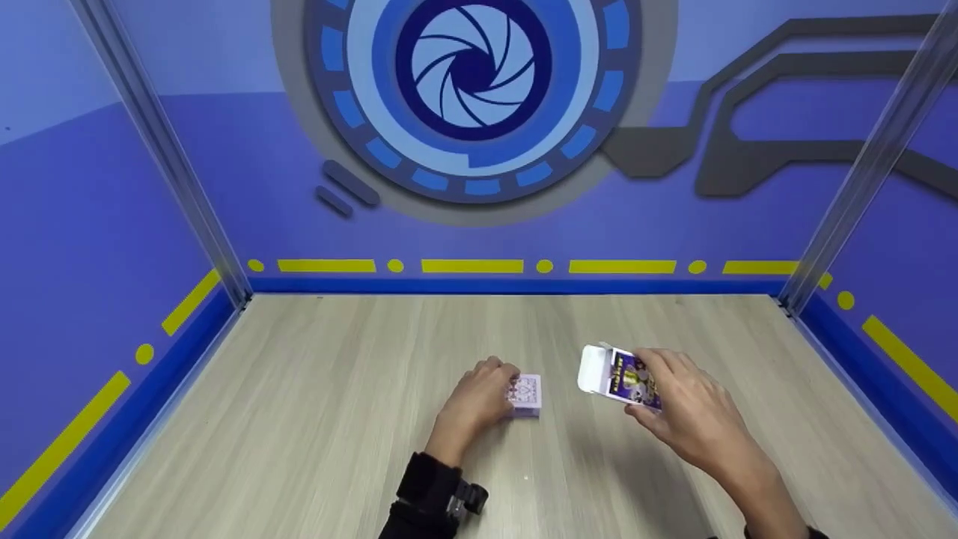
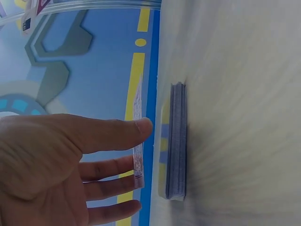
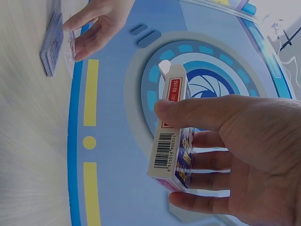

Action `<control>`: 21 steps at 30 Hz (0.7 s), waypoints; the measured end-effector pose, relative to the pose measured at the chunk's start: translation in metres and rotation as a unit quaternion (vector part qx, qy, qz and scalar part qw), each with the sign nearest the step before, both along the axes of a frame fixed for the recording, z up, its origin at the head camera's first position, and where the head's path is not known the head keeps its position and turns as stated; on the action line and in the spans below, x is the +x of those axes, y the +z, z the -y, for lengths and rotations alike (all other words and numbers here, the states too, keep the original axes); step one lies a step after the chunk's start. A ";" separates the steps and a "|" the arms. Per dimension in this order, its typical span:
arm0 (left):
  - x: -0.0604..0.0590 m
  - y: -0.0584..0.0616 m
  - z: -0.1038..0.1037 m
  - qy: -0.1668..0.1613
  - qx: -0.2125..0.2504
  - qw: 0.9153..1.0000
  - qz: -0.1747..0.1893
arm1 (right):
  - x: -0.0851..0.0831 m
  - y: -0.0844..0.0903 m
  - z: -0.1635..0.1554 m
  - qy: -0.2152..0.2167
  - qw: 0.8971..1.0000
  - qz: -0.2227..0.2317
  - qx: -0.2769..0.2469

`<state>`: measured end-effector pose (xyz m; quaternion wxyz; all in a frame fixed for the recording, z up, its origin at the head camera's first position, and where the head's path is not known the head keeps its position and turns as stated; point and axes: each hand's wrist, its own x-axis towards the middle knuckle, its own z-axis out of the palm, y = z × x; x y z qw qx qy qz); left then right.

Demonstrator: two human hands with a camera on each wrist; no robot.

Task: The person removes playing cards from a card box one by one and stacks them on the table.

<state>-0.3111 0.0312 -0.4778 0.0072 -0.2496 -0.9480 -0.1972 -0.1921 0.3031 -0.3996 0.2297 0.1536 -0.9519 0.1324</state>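
Observation:
My left hand (image 1: 479, 393) pinches a thin packet of playing cards (image 2: 138, 165) between thumb and fingers, patterned back showing. Just beneath it, a thicker stack of playing cards (image 2: 178, 141) lies on the table, with a gap between the two in the left wrist view. My right hand (image 1: 692, 404) grips a playing card box (image 1: 632, 378) by its sides, raised above the table. The box's white end flap (image 1: 593, 368) hangs open toward the left. In the right wrist view, a barcode (image 3: 164, 150) shows on its narrow side.
A pale wood-grain table (image 1: 337, 359) lies under both hands. Blue-purple printed panels (image 1: 479, 243) with yellow dashes close off the back and both sides, joined at metal corner posts (image 1: 179, 172). A black strap with a small camera (image 1: 468, 498) sits on the left wrist.

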 end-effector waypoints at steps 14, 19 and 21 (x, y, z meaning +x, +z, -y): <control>-0.001 -0.011 0.000 0.012 -0.003 1.000 0.017 | 0.001 0.001 0.002 -0.004 1.000 0.017 0.001; -0.003 -0.012 0.000 0.010 -0.002 1.000 0.028 | 0.001 0.002 0.002 -0.003 1.000 0.016 0.000; -0.003 -0.012 0.000 0.011 0.003 0.999 0.034 | 0.001 0.002 0.002 -0.003 1.000 0.017 -0.001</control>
